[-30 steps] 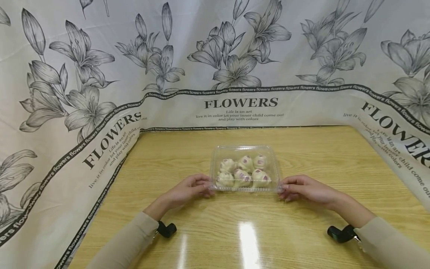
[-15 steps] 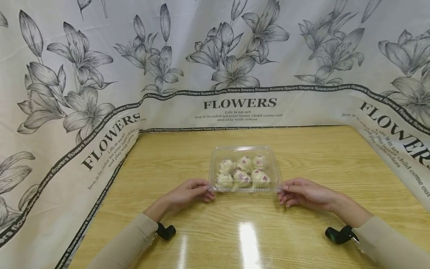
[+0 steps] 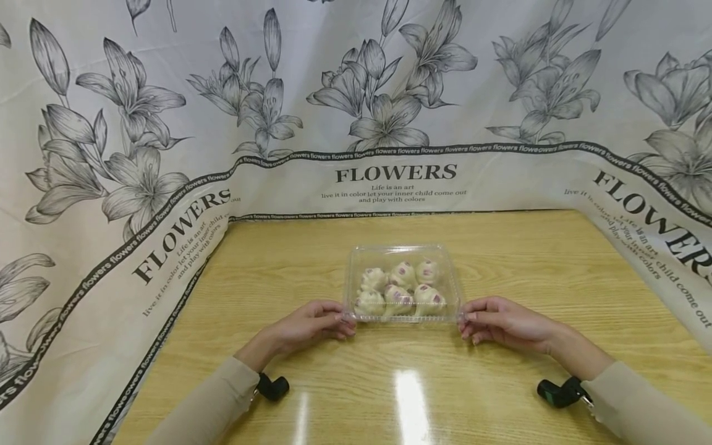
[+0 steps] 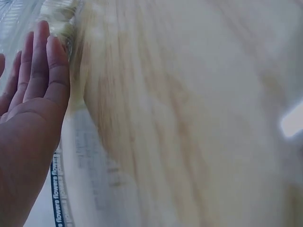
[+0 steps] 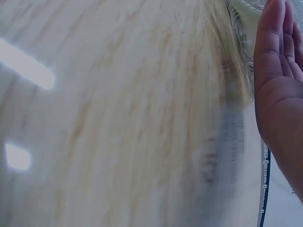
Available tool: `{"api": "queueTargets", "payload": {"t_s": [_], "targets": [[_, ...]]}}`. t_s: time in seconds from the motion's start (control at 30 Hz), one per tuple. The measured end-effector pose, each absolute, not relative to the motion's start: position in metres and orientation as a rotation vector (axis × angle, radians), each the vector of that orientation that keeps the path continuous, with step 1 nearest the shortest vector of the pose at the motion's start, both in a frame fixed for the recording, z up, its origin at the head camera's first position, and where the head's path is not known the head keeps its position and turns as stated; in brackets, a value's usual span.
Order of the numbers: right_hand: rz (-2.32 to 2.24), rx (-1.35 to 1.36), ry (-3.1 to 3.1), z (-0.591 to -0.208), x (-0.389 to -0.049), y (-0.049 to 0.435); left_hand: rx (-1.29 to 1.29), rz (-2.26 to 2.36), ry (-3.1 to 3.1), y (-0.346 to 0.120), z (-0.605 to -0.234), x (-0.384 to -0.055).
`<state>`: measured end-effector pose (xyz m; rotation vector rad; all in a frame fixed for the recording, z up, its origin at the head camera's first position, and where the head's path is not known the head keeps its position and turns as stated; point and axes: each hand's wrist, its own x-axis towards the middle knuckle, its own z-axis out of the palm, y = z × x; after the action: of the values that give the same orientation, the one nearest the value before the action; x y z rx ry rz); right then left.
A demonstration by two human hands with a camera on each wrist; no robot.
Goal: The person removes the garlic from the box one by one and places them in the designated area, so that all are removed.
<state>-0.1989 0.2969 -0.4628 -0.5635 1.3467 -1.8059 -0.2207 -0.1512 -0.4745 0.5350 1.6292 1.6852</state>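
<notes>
Glossy finish seen on clear rectangular plastic box (image 3: 400, 252); smooth shine on yellow-brown wood-grain tabletop (image 3: 356, 377); white flower-printed cloth curtain (image 3: 489, 176) seen matt.

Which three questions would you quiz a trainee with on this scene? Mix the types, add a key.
1. Count: how many pale, purple-marked pieces are in the clear container?
2. True or false: the left grip and the right grip are both at the far corners of the clear container.
3. Multiple choice: which word is printed largest on the cloth behind the table? A) SUMMER B) FLOWERS C) KITCHEN

Key:
1. Six.
2. False; both are at its near corners.
3. B.
</notes>
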Motion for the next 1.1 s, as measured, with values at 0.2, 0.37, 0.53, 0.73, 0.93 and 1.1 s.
{"api": "queueTargets", "payload": {"t_s": [0.2, 0.37, 0.53, 0.73, 0.93, 1.1], "targets": [[-1.800, -0.616, 1.380, -0.460, -0.198, 0.291, 0.530, 1.710, 1.631, -0.146, -0.474, -0.220], [-1.804, -0.611, 1.409, -0.458, -0.199, 0.292, 0.538, 1.715, 1.642, -0.146, -0.475, -0.220], [-1.779, -0.631, 1.449, -0.458, -0.201, 0.296, 0.553, 1.711, 1.645, -0.146, -0.475, -0.220], [-1.756, -0.693, 1.430, -0.460, -0.204, 0.301, 0.559, 1.721, 1.618, -0.148, -0.476, -0.220], [-1.715, -0.688, 1.451, -0.460, -0.206, 0.304, 0.553, 1.731, 1.582, -0.147, -0.478, -0.220], [-1.711, -0.708, 1.434, -0.459, -0.208, 0.305, 0.537, 1.746, 1.560, -0.145, -0.477, -0.220]]}}
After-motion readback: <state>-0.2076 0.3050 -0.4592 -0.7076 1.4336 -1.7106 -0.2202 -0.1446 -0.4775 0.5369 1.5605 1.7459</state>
